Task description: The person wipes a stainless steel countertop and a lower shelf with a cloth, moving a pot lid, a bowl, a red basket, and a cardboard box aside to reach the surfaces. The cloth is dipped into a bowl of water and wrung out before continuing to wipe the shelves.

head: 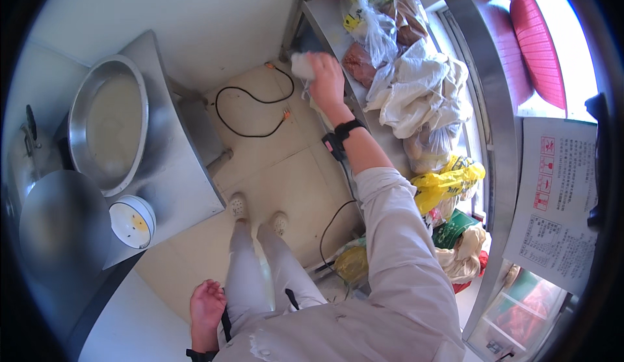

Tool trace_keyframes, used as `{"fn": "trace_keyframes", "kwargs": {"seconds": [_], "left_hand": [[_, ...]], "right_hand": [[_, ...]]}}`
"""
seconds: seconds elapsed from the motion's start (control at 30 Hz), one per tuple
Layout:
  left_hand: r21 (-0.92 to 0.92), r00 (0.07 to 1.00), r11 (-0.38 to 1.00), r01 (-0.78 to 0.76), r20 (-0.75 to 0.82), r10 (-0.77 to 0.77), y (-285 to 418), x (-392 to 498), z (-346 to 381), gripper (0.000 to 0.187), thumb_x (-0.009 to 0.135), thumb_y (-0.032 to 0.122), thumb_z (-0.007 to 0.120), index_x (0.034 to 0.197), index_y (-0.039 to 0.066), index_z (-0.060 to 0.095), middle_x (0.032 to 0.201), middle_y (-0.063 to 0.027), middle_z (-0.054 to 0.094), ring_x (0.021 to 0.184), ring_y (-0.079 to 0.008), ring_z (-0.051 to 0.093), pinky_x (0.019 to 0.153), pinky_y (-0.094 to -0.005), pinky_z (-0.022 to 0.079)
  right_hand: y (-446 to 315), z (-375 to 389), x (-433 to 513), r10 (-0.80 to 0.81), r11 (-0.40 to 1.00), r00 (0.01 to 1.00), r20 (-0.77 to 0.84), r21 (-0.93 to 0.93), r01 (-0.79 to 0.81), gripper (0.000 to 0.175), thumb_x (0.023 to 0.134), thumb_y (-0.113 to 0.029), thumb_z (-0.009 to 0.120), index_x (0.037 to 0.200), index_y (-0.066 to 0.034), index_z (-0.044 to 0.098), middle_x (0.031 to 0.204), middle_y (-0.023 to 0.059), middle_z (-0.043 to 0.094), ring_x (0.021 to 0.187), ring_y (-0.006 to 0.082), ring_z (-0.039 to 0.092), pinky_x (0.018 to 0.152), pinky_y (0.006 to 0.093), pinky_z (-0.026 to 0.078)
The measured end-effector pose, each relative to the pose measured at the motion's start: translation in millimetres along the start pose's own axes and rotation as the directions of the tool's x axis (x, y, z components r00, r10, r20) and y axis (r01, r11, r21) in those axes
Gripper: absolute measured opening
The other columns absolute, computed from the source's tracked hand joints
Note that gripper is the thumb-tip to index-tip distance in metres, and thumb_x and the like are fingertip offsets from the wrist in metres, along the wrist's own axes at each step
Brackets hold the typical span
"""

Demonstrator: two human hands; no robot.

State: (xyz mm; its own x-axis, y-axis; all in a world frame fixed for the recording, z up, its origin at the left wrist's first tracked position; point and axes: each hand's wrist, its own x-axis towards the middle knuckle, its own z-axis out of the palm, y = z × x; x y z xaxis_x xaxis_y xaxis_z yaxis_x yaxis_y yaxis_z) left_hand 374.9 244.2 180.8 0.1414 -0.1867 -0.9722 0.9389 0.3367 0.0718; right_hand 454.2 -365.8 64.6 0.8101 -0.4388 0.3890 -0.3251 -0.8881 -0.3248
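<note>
My right hand reaches out over the front edge of a metal shelf, its fingers closed on a small white bundle. The bundle looks soft and is blurred; I cannot tell whether it is cloth or plastic. Close beside the hand lie a knotted clear plastic bag and a reddish-brown bagged item. A crumpled white cloth lies further right on the shelf. My left hand hangs low beside my leg, fingers loosely curled, with nothing seen in it.
A wide metal basin of cloudy liquid and a white bowl stand on a steel table at left. A black cable loops across the tiled floor. Yellow plastic bags and a printed carton are at right.
</note>
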Motion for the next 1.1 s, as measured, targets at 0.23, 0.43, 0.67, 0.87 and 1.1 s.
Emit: {"fn": "trace_keyframes", "kwargs": {"seconds": [0.23, 0.43, 0.67, 0.87, 1.1], "left_hand": [[-0.147, 0.992, 0.984, 0.097, 0.089, -0.085, -10.3, 19.9, 17.8, 0.015, 0.095, 0.017, 0.058, 0.095, 0.005, 0.067, 0.09, -0.0092, 0.07, 0.08, -0.0216, 0.065, 0.072, -0.0326, 0.053], [-0.175, 0.981, 0.966, 0.19, 0.067, -0.181, -18.3, 48.5, 87.4, 0.015, 0.096, 0.018, 0.059, 0.098, 0.005, 0.066, 0.093, -0.0096, 0.069, 0.081, -0.0209, 0.064, 0.074, -0.0333, 0.052], [-0.214, 0.969, 0.946, 0.243, 0.105, -0.225, 3.9, 61.5, 144.2, 0.016, 0.098, 0.019, 0.058, 0.1, 0.005, 0.064, 0.093, -0.0101, 0.068, 0.081, -0.0205, 0.063, 0.074, -0.0338, 0.051], [-0.195, 0.971, 0.952, 0.236, 0.08, -0.224, 16.4, 64.2, 166.7, 0.016, 0.097, 0.017, 0.058, 0.097, 0.004, 0.067, 0.094, -0.011, 0.068, 0.083, -0.0202, 0.062, 0.075, -0.0337, 0.051], [-0.229, 0.962, 0.935, 0.271, 0.112, -0.251, 8.2, 65.6, 168.4, 0.013, 0.095, 0.014, 0.058, 0.099, 0.004, 0.066, 0.096, -0.0113, 0.068, 0.084, -0.0205, 0.063, 0.076, -0.0329, 0.051]], "right_hand": [[81.8, 64.2, 61.3, 0.394, 0.866, 0.918, 0.031, -0.348, -0.36, 0.079, 0.086, -0.032, 0.066, 0.152, -0.0049, 0.032, 0.155, 0.0206, 0.03, 0.144, 0.0423, 0.026, 0.116, 0.0489, 0.025], [103.5, 107.9, 140.1, 0.279, 0.909, 0.952, 0.126, -0.355, -0.219, 0.085, 0.086, -0.044, 0.062, 0.154, -0.0046, 0.026, 0.16, 0.0182, 0.024, 0.148, 0.0394, 0.018, 0.117, 0.0549, 0.02], [194.8, 84.3, 255.3, 0.19, 0.981, 0.921, 0.341, -0.028, -0.191, 0.057, 0.086, -0.031, 0.063, 0.134, -0.0003, 0.053, 0.136, 0.0247, 0.055, 0.132, 0.0351, 0.049, 0.109, 0.0464, 0.04], [212.0, 122.4, 269.5, 0.091, 0.89, 0.98, -0.177, -0.427, -0.16, 0.044, 0.08, -0.014, 0.064, 0.121, -0.0008, 0.059, 0.123, 0.0222, 0.061, 0.118, 0.039, 0.055, 0.098, 0.0473, 0.045], [245.0, 133.0, 273.9, -0.042, 0.945, 0.994, 0.098, -0.32, 0.072, 0.048, 0.081, -0.009, 0.059, 0.128, -0.0015, 0.054, 0.128, 0.0212, 0.055, 0.118, 0.0432, 0.049, 0.101, 0.0479, 0.042]]}}
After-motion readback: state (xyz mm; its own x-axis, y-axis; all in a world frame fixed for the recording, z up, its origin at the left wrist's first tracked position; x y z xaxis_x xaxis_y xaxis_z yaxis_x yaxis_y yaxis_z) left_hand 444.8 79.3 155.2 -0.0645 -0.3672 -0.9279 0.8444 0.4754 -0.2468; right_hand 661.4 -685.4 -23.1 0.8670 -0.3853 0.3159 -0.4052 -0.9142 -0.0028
